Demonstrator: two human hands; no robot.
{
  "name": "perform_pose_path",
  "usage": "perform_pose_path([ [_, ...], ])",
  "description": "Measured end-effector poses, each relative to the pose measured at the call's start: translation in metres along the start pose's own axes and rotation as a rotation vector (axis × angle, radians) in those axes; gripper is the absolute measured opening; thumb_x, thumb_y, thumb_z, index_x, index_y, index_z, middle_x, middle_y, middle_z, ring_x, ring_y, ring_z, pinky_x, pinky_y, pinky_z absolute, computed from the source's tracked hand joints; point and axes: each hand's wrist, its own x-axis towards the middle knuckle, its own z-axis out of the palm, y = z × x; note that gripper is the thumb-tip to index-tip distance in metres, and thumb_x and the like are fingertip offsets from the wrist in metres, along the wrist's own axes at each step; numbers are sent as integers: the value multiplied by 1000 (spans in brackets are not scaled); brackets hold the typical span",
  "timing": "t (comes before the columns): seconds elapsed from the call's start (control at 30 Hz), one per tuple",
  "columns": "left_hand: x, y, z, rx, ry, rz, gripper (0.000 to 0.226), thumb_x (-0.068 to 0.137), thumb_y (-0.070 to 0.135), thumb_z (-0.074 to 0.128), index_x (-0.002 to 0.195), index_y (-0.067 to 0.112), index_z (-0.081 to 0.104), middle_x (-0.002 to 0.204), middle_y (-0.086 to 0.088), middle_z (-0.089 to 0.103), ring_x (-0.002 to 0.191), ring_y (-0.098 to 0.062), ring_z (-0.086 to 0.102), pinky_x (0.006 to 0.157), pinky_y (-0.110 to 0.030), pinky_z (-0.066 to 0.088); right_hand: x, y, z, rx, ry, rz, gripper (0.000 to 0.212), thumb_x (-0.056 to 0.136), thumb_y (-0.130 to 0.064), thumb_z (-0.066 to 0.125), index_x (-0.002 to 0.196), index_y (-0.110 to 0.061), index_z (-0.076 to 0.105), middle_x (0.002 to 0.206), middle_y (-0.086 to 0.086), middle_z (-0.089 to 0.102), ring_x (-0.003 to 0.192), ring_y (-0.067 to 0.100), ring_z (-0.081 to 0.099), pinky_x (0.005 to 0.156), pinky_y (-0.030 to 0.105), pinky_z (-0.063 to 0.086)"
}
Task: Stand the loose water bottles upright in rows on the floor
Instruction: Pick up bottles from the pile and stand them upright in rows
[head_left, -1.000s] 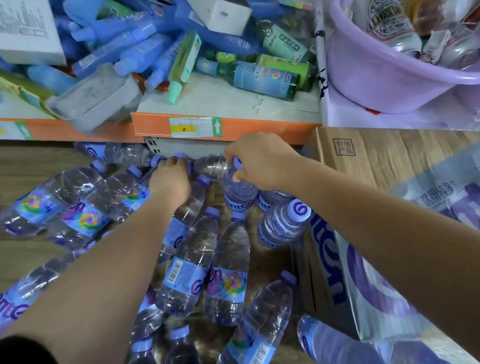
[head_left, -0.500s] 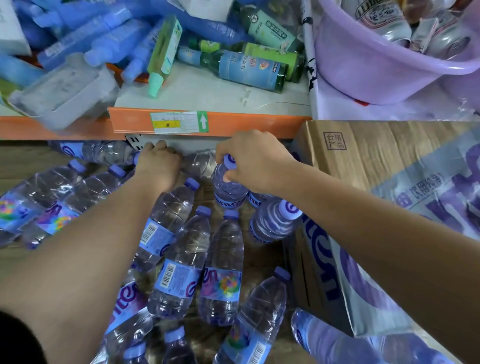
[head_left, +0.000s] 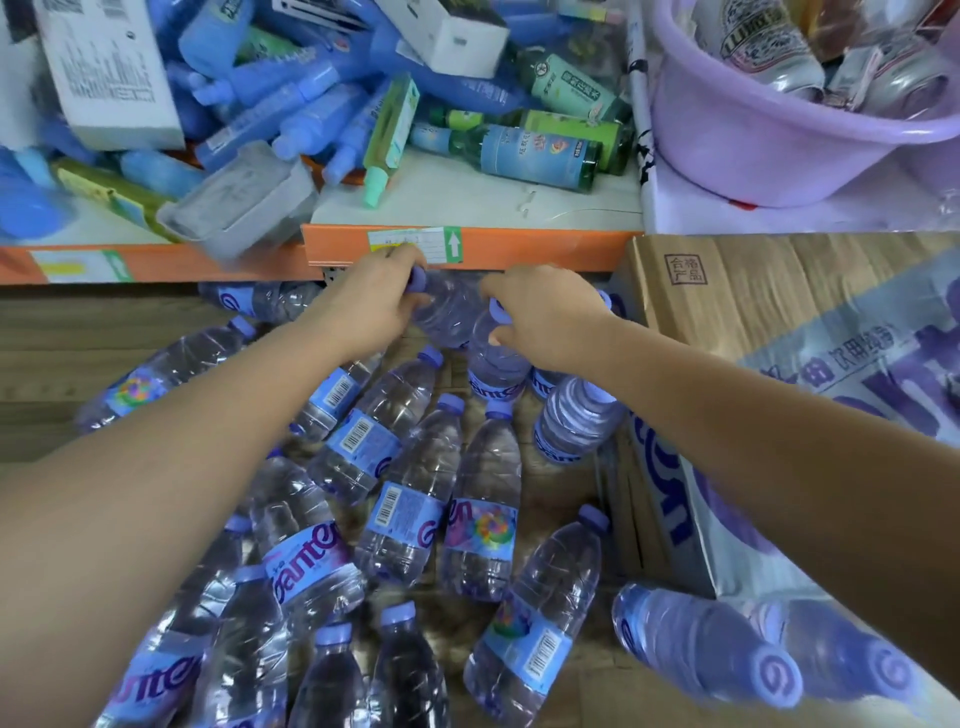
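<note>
The left hand (head_left: 371, 304) has moved from the caps of the lying bottles and now its fingers are curled round the neck of a tilted bottle (head_left: 447, 314) at the far edge of the floor (head_left: 62, 332), just below the orange shelf edge (head_left: 519, 249). The right hand (head_left: 543, 312) still pinches the cap of an upright bottle (head_left: 496, 364), which stands near the cardboard box (head_left: 727, 291). The two bottles seem to touch. I judge the tilted one is being raised to stand beside the upright one — the row is only starting. Many loose bottles (head_left: 410, 519) lie flat in the middle of the floor — most of the work remains.
</note>
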Motion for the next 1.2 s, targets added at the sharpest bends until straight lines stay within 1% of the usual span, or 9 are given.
perform_pose_path([
  [0.1,-7,-1,-7,-20,24,-41,33,92,16,56,123,7,50,125,-19,52,113,-37,50,92,-38,39,-3,0,-8,42,-31,17,30,90,-21,61,116,-10,54,106,11,53,84,28,50,67,32,41],
  [0.23,-13,3,-18,-61,100,-35,35,91,14,56,125,6,50,128,-17,50,118,-33,47,99,-34,34,-2,-4,-10,91,-22,58,35,88,-18,63,120,-8,53,113,12,45,89,31,52,71,32,40],
  [0.37,-17,17,-27,-30,79,49,39,93,15,52,131,7,46,132,-13,45,121,-29,46,99,-28,31,2,-5,-7,110,16,113,31,90,-15,60,118,-5,52,122,17,44,89,37,55,68,34,40],
  [0.53,-16,17,-30,13,75,60,39,94,16,51,132,9,46,132,-11,45,121,-28,47,99,-30,34,9,2,-13,116,67,154,23,89,-3,54,112,-3,53,122,20,42,75,31,46,69,37,46],
  [0.7,-16,19,-35,36,83,72,40,95,16,50,134,10,45,133,-11,45,121,-27,46,97,-28,32,22,4,-12,126,65,147,27,91,-9,58,117,-5,54,124,17,43,94,39,57,75,38,50],
  [0.87,-18,19,-41,69,54,107,42,94,15,50,135,10,44,133,-12,46,121,-30,46,101,-33,34,26,5,-8,131,70,151,30,90,-13,61,118,-7,54,124,17,42,98,40,57,82,42,53],
  [1.03,-27,23,-44,100,-7,122,42,94,14,50,136,10,45,136,-10,46,122,-31,47,102,-38,36,22,13,-16,125,2,127,47,88,-22,65,129,-8,46,125,17,44,107,40,54,85,42,49],
  [1.1,-31,28,-42,85,-27,130,41,94,14,51,134,10,46,135,-10,46,122,-31,47,102,-38,37,16,17,-18,100,-1,131,56,88,-27,65,134,-9,39,128,17,44,110,39,53,82,42,48],
  [1.2,-35,36,-37,86,-47,134,41,94,14,50,135,10,44,138,-8,44,125,-28,45,102,-33,34,2,24,-22,-99,2,165,54,88,-41,59,130,-12,43,126,13,49,114,35,51,72,37,40],
])
